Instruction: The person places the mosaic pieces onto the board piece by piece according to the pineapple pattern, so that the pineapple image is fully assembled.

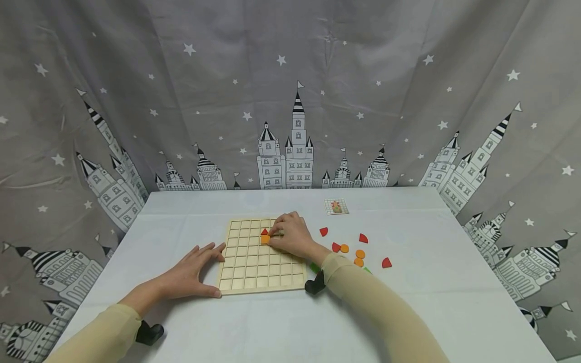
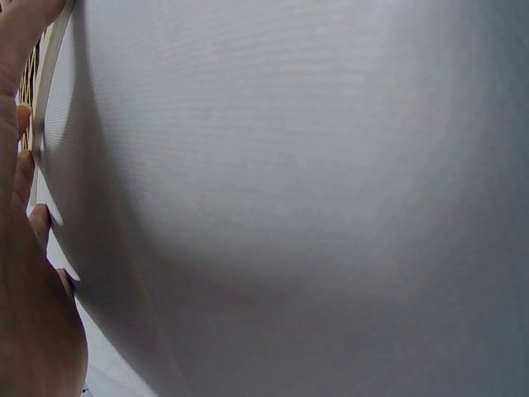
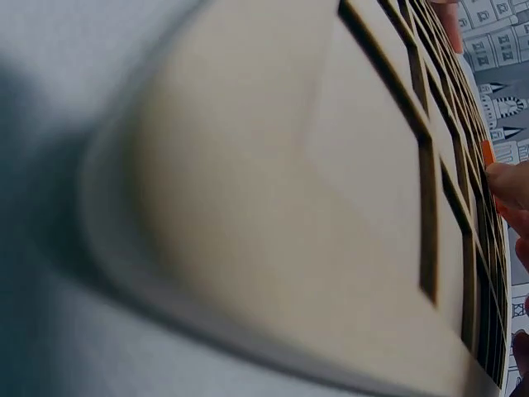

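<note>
My right hand (image 1: 292, 236) pinches an orange piece (image 1: 265, 239) in the wooden grid board (image 1: 254, 275), just left of its fingertips, while my left hand (image 1: 192, 273) lies spread against the board's left edge.

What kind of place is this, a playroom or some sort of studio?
Probably a small staged recording corner, not a lived-in room: a grey castle-and-stars curtain closes off the whole background, a table with a white cloth stands before it, and on it lie a wooden grid board and coloured puzzle pieces.
</note>
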### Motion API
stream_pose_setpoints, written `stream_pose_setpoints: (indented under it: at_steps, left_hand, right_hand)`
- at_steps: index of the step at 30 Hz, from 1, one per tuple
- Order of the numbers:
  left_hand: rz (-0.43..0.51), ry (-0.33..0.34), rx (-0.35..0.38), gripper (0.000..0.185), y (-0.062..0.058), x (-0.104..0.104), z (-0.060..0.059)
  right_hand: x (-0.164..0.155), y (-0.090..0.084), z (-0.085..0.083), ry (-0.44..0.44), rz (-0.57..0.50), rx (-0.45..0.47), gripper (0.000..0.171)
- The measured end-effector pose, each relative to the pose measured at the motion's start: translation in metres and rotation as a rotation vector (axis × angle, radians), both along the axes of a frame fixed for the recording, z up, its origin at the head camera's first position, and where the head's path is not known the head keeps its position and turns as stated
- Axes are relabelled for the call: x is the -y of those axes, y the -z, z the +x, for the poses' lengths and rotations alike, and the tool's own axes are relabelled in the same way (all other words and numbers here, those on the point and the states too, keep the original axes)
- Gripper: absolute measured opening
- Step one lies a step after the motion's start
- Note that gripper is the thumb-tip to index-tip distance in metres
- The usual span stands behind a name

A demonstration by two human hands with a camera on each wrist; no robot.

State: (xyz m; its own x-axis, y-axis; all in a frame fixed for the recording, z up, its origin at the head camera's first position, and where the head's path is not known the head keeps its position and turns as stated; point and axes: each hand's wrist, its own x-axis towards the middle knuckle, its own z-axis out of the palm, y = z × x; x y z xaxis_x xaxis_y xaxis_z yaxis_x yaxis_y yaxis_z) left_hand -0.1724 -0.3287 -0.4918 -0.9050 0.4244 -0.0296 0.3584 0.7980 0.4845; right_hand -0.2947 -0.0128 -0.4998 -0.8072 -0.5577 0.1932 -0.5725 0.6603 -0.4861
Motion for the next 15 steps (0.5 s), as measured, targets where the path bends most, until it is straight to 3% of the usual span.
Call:
stream_pose_setpoints:
  at_steps: [15]
  left_hand:
    - [0.006, 0.005, -0.003, 0.085, 0.0011, 0.0002, -0.0003]
  right_hand:
    - [0.0011, -0.0011, 0.0007, 0.015, -0.024, 0.043, 0.02]
